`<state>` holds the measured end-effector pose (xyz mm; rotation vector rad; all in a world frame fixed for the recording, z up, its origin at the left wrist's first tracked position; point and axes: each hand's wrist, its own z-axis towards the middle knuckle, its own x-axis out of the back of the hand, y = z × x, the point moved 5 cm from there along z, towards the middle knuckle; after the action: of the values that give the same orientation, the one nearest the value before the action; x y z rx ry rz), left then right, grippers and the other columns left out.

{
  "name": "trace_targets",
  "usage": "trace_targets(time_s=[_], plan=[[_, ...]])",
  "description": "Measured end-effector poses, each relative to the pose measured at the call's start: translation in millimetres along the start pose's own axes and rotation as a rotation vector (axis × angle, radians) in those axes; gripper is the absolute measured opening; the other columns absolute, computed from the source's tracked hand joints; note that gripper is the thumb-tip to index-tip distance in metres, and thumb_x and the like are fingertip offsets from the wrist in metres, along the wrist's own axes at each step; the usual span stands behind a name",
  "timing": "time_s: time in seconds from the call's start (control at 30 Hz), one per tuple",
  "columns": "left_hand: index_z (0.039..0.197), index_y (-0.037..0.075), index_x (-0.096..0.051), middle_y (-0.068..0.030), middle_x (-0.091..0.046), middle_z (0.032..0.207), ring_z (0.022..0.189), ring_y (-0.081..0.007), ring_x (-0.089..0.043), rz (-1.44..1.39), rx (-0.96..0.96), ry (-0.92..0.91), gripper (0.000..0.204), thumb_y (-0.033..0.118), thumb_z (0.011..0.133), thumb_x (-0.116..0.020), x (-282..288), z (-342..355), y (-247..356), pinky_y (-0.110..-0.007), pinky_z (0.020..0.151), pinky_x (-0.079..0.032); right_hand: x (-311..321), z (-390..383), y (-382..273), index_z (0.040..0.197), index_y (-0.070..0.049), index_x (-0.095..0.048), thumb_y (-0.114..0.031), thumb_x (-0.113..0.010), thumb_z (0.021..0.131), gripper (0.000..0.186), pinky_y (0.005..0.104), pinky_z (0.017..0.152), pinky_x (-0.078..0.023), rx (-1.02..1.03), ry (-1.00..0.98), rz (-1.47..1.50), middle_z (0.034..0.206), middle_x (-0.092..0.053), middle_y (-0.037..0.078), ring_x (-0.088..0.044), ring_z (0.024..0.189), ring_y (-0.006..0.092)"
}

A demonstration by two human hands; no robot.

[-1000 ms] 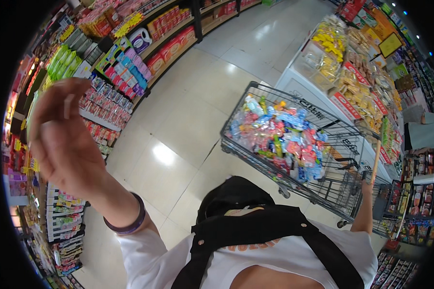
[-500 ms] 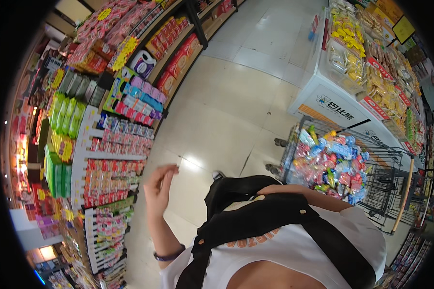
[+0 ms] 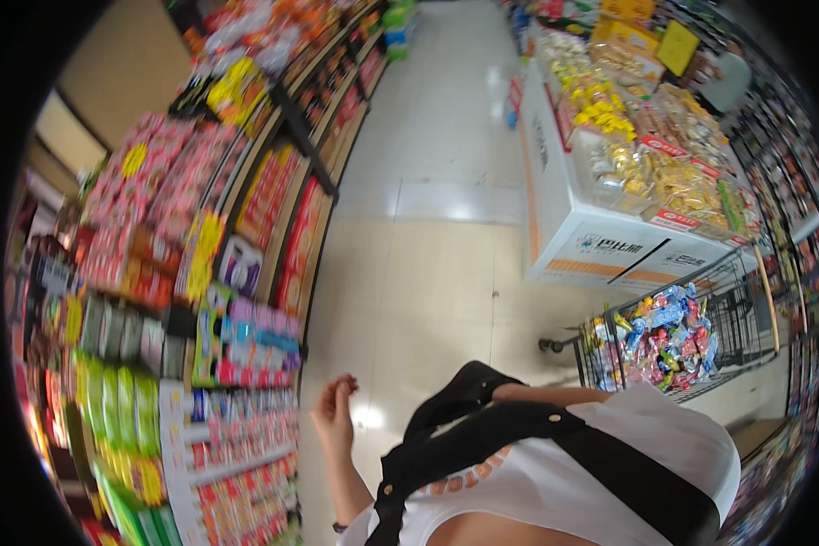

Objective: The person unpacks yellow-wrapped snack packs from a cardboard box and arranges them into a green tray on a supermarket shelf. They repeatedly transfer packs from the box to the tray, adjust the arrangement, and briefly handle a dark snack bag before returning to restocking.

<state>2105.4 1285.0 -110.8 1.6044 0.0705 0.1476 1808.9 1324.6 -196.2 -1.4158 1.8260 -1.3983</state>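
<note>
My left hand (image 3: 334, 414) is raised in front of me on the left, above the pale floor tiles. Its fingers are loosely bent and a little apart, with nothing visible in them. It is nearest to a shelf rack of small red and white packets (image 3: 246, 491), but does not touch it. My right forearm (image 3: 555, 394) crosses my front, and the hand end goes behind the black cloth (image 3: 460, 396) of my clothing. The fingers there are hidden.
On the right stands a wire shopping cart (image 3: 594, 359) beside a pile of colourful wrapped sweets (image 3: 673, 332). Behind it, a white display bin (image 3: 601, 246) bears bagged snacks (image 3: 692, 187). Shelves of boxes (image 3: 291, 246) line the left side of the tiled aisle (image 3: 428, 291).
The view has shifted forward along the aisle, with shelves and bin now placed differently. My left hand sits lower and its fingers are more bent. My right hand stays hidden.
</note>
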Motion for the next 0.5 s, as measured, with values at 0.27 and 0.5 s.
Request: trace_targets(time_s=[0.27, 0.5], plan=[[0.105, -0.005, -0.065, -0.0094, -0.068, 0.097, 0.088, -0.0162, -0.065, -0.058, 0.061, -0.569, 0.019, 0.009, 0.097, -0.056, -147.9, 181.6, -18.9, -0.029, 0.082, -0.052, 131.4, 6.9, 5.0, 0.111, -0.001, -0.057, -0.021, -0.054, 0.092, 0.027, 0.0383, 0.082, -0.048, -0.141, 0.294, 0.047, 0.106, -0.065, 0.02, -0.064, 0.1, 0.0278], [0.111, -0.003, -0.063, -0.0083, -0.068, 0.104, 0.097, -0.0143, -0.063, -0.029, 0.099, -0.926, 0.02, 0.004, 0.093, -0.06, -311.2, 332.0, 13.6, -0.027, 0.088, -0.051, 376.6, -12.0, 19.6, 0.103, -0.003, -0.051, -0.02, -0.048, 0.096, 0.018, 0.0392, 0.073, -0.047, -0.036, 0.917, -0.008, 0.088, -0.061, 0.018, -0.059, 0.08, 0.0337]])
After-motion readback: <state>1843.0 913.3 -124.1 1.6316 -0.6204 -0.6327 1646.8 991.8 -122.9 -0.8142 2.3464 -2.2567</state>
